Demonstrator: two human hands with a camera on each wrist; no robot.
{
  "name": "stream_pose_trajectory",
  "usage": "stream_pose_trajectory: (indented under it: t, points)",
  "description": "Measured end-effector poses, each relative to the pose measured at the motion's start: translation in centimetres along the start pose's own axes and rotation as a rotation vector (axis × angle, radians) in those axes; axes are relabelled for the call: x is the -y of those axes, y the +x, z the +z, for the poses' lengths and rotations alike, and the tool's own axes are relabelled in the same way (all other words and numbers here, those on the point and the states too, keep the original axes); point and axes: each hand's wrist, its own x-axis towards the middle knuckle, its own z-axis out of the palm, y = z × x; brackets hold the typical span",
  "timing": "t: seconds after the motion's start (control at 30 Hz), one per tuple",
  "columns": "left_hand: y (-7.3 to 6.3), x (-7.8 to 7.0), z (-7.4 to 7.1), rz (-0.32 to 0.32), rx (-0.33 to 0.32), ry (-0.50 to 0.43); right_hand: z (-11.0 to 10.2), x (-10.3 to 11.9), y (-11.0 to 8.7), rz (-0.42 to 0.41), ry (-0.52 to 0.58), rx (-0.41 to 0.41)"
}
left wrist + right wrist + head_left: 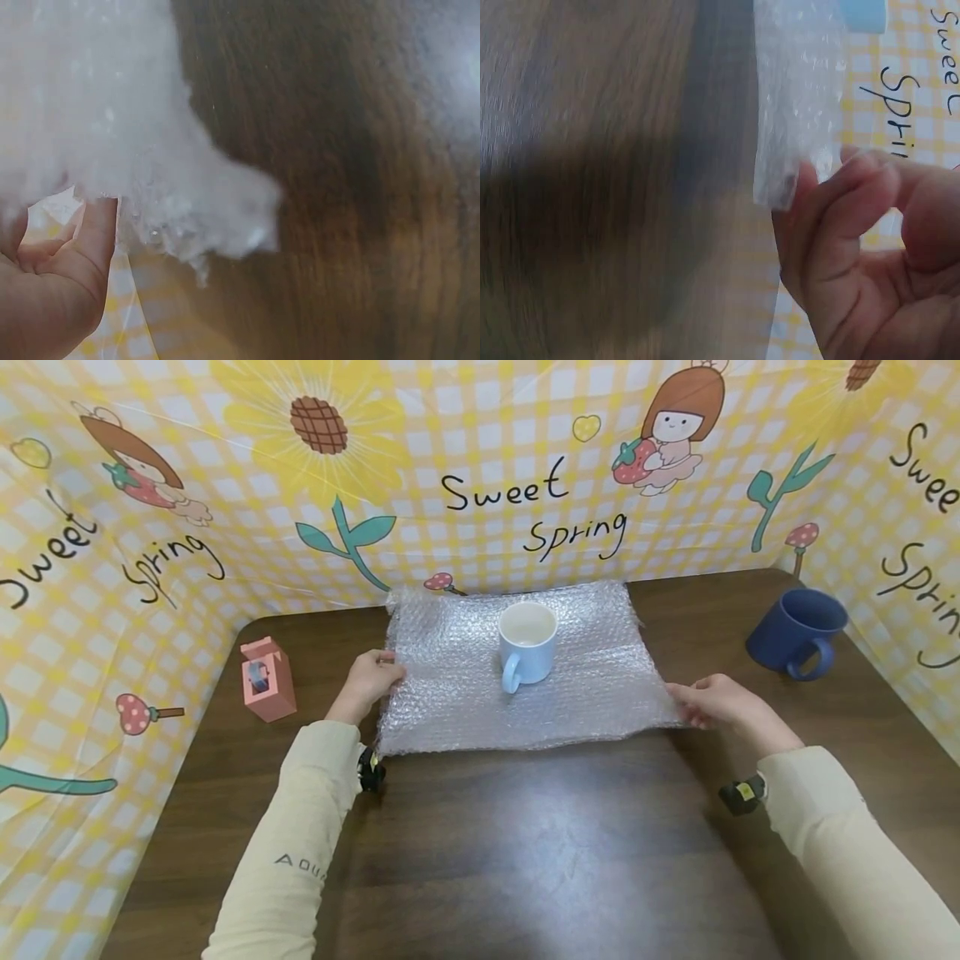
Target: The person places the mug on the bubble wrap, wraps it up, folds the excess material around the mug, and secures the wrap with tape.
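Note:
A sheet of bubble wrap (450, 710) lies across the far middle of the table. On it stands an upright light blue mug (537, 660) with a white inside, its handle toward me. My left hand (370, 681) pinches the sheet's left edge between thumb and fingers. At the near right corner my right hand (716, 703) pinches the sheet as well. In the right wrist view, bent fingers (855, 202) hold the clear edge of the wrap, with a bit of the light blue mug (866, 15) behind it. The left wrist view shows the wrap's ragged corner (232, 210) beside the left hand (60, 285).
To the left is a pink tape dispenser (270, 689) with a roll in it. A dark blue mug (787, 631) stands at the far right, its handle facing near right. A patterned cloth (480, 543) hangs along the back and sides of the wooden table (525, 843).

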Motion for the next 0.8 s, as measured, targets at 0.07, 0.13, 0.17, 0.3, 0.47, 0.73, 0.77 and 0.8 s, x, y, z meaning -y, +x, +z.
stream_pose_trajectory:
  t: [0.07,0.13,0.17,0.3,0.47,0.73,0.77,0.8]
  points:
    - [0.0,-0.1,0.1,-0.002,-0.001,-0.003,0.0,0.0,0.0,0.005,-0.045,0.013]
    - [0.0,-0.1,0.1,-0.005,-0.004,0.0,0.1,0.1,0.0,0.008,-0.087,0.016]
    - [0.0,-0.2,0.1,-0.007,-0.004,0.001,0.1,0.2,0.0,0.009,-0.102,0.014]
    - [0.0,-0.3,0.1,-0.019,-0.005,0.001,-0.1,0.6,0.0,-0.004,-0.119,0.003]
    - [-0.2,-0.4,-0.1,-0.024,0.0,-0.02,-0.4,1.2,0.3,-0.045,-0.075,-0.01]
    - [-0.4,-0.5,-0.2,-0.017,0.025,-0.023,-0.3,4.3,0.4,-0.122,0.249,0.008]
    - [-0.4,-0.5,-0.2,-0.02,0.026,-0.024,-0.1,4.9,0.4,-0.14,0.293,0.009]
    - [-0.4,-0.5,-0.2,-0.023,0.028,-0.025,0.1,5.5,0.4,-0.162,0.326,0.004]
